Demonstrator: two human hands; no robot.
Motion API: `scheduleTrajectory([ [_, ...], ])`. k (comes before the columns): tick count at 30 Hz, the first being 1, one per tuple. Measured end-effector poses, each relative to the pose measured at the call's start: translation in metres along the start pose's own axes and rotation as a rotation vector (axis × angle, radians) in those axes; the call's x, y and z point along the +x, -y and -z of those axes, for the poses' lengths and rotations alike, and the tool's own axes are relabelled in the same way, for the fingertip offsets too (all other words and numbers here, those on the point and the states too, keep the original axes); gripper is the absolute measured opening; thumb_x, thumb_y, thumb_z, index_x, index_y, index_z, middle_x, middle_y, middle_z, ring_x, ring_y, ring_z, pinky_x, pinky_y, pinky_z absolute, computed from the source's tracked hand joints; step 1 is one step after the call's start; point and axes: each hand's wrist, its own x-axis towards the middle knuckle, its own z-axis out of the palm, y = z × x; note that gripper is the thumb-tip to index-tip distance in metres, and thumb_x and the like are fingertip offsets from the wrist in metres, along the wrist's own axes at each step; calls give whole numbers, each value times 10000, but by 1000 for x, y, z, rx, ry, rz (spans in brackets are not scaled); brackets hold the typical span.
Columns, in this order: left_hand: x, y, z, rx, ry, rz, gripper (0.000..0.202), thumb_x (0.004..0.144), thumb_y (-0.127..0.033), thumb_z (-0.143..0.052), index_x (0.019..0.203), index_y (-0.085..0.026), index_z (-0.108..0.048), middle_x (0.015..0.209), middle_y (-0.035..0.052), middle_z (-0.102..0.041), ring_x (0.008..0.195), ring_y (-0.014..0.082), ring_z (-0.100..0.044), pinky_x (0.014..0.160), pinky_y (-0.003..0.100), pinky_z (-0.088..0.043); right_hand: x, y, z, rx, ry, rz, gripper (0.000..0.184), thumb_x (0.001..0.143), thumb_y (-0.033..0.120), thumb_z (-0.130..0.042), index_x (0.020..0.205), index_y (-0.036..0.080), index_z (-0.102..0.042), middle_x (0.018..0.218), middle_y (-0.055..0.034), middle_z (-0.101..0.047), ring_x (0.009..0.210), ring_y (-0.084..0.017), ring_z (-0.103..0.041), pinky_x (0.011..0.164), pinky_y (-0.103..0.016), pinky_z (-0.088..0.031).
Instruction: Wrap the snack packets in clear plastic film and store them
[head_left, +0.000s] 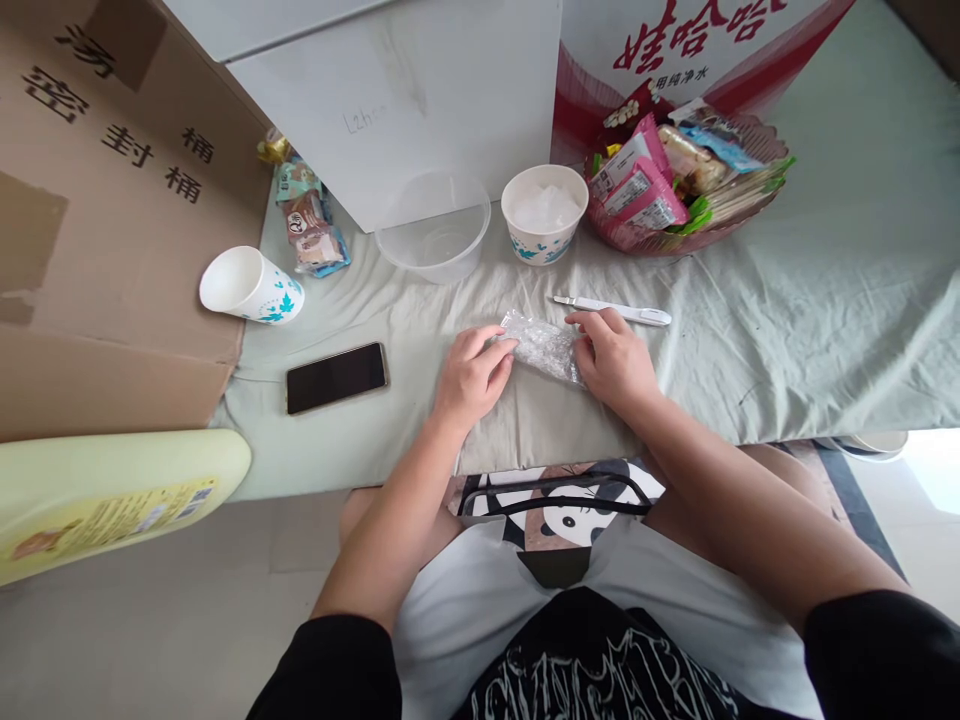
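A small clear plastic packet (pixel 541 345) lies on the pale green cloth (pixel 787 330) in front of me. My left hand (pixel 472 375) pinches its left end with curled fingers. Gripping the packet's right end is my right hand (pixel 613 358), fingers bent over the wrapper. A white utility knife (pixel 615 311) lies on the cloth just beyond my right hand, untouched.
A black phone (pixel 336 377) lies left of my hands. Behind are a tipped paper cup (pixel 251 287), a clear plastic bowl (pixel 433 236), a paper bowl (pixel 544 212) holding white pieces, a pink snack basket (pixel 679 180), loose snack packets (pixel 311 225) and a cardboard box (pixel 105 200).
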Motion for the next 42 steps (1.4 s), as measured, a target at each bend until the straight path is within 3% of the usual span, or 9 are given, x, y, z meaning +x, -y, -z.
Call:
scheduleTrajectory([
  [3, 1, -3, 2, 30, 54, 26, 256, 1008, -224, -527, 1122, -227, -755, 1239, 97, -715, 1176, 260, -628, 1033, 442, -508, 0, -2, -2, -6, -42, 40, 363, 906, 150, -486, 1199, 222, -687, 1074, -107, -689, 886, -250, -672, 696, -361, -510],
  [8, 1, -8, 5, 54, 127, 97, 239, 998, -249, -550, 1097, -230, -767, 1248, 90, -727, 1202, 273, -631, 1045, 461, -494, -7, 9, 7, -51, -213, 173, 257, 957, 199, -502, 1091, 225, -719, 1077, -111, -722, 971, -268, -666, 861, -417, -511],
  [12, 2, -10, 6, 51, 121, 83, 245, 1010, -269, -534, 1103, -228, -757, 1258, 90, -726, 1211, 274, -633, 1040, 463, -491, -18, 19, 12, -42, 13, 388, 308, 994, 236, -499, 1213, 254, -715, 1293, -83, -739, 1228, -282, -650, 1055, -468, -453],
  [14, 2, -10, 6, 57, 119, 80, 244, 1005, -263, -537, 1108, -228, -755, 1257, 92, -726, 1202, 272, -638, 1042, 459, -488, -23, 18, 10, -110, 133, 394, 398, 1002, 296, -507, 1370, 259, -654, 1486, -87, -643, 1407, -328, -545, 1158, -553, -382],
  [17, 2, -10, 5, 60, 122, 92, 242, 994, -243, -543, 1111, -236, -756, 1250, 86, -728, 1192, 265, -642, 1047, 452, -484, -29, 12, 4, -227, 216, 318, 513, 1017, 397, -497, 1511, 269, -542, 1614, -94, -515, 1500, -379, -444, 1202, -668, -302],
  [25, 3, -12, 6, 64, 133, 102, 232, 987, -229, -545, 1106, -225, -744, 1256, 83, -728, 1196, 267, -637, 1033, 446, -479, -30, 14, 7, -264, 191, 313, 550, 1030, 436, -488, 1551, 265, -511, 1675, -101, -418, 1553, -397, -366, 1219, -686, -285],
  [29, 3, -12, 7, 74, 142, 101, 230, 988, -240, -542, 1110, -218, -736, 1245, 88, -725, 1190, 273, -641, 1021, 447, -486, -31, 18, 9, -239, 250, 383, 526, 1036, 408, -475, 1536, 255, -534, 1642, -94, -473, 1538, -366, -401, 1227, -657, -296],
  [36, 1, -10, 5, 100, 167, 62, 412, 1029, -345, -480, 1387, -235, -651, 1467, 104, -639, 1379, 308, -548, 1138, 486, -431, -34, 18, 8, -227, 338, 396, 528, 1036, 375, -462, 1540, 235, -530, 1634, -100, -484, 1526, -375, -418, 1204, -672, -333],
  [42, 1, -11, 3, 156, 202, 128, 436, 1027, -269, -455, 1422, -268, -640, 1521, 66, -622, 1445, 310, -508, 1158, 514, -408, -37, 17, 7, -214, 301, 431, 543, 1038, 348, -463, 1579, 303, -482, 1640, -61, -479, 1562, -354, -366, 1237, -666, -290],
])
